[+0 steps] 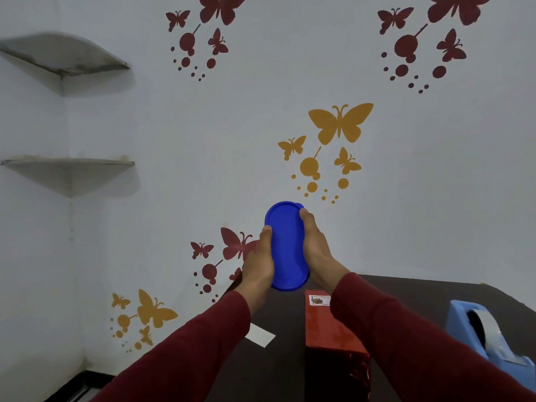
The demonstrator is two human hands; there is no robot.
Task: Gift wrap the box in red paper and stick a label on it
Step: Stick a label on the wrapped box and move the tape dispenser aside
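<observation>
A box wrapped in shiny red paper stands on the dark table, partly behind my right sleeve. A small white label with a picture is stuck on its top near the far end. Above the table's far edge I hold a blue oval plastic lid or container between both hands. My left hand grips its left side and my right hand grips its right side, thumbs on its face.
A light blue tape dispenser sits at the right of the table. A white paper strip lies left of the wrapped box. The wall behind carries butterfly decals, with two corner shelves at the left.
</observation>
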